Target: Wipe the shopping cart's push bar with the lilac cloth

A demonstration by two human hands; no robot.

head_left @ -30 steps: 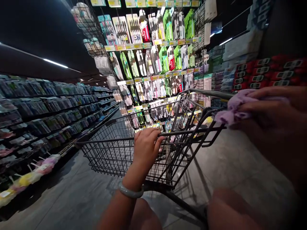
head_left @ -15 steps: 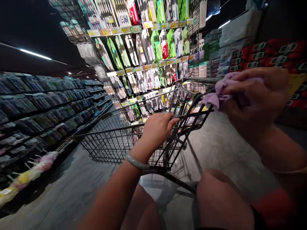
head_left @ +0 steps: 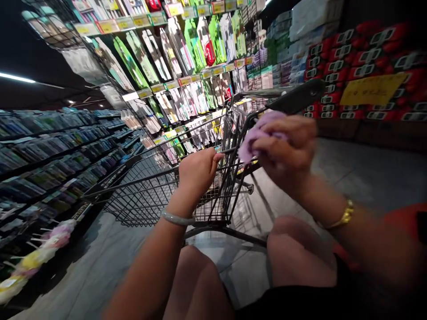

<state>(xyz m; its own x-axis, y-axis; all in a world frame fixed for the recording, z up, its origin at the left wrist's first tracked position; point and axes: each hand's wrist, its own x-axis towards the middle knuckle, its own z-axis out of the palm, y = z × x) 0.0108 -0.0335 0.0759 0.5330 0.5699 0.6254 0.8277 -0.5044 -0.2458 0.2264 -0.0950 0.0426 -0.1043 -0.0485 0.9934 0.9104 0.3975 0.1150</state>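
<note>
A black wire shopping cart (head_left: pixel 143 202) stands in front of me, its handle end towards the right. My left hand (head_left: pixel 197 171) is closed around the cart's upper side rail, the thumb lying along it. My right hand (head_left: pixel 288 149) grips a crumpled light purple cloth (head_left: pixel 250 141) against the frame just below the dark cart handle (head_left: pixel 296 98). The fingers bunch the cloth, and part of it hangs out on the left. Part of the frame behind the cloth is hidden.
A lit rack of hanging toothbrush-like packages (head_left: pixel 180 49) rises behind the cart. Long shelves of packaged goods (head_left: pixel 40 160) run along the left. Red packs (head_left: pixel 353 58) with a yellow sign (head_left: pixel 373 89) are stacked at the right. My knees are just below the cart.
My right hand has moved left and down with the cloth, from the handle to the frame below it, leaving the handle exposed. My left hand keeps its hold; the view has shifted.
</note>
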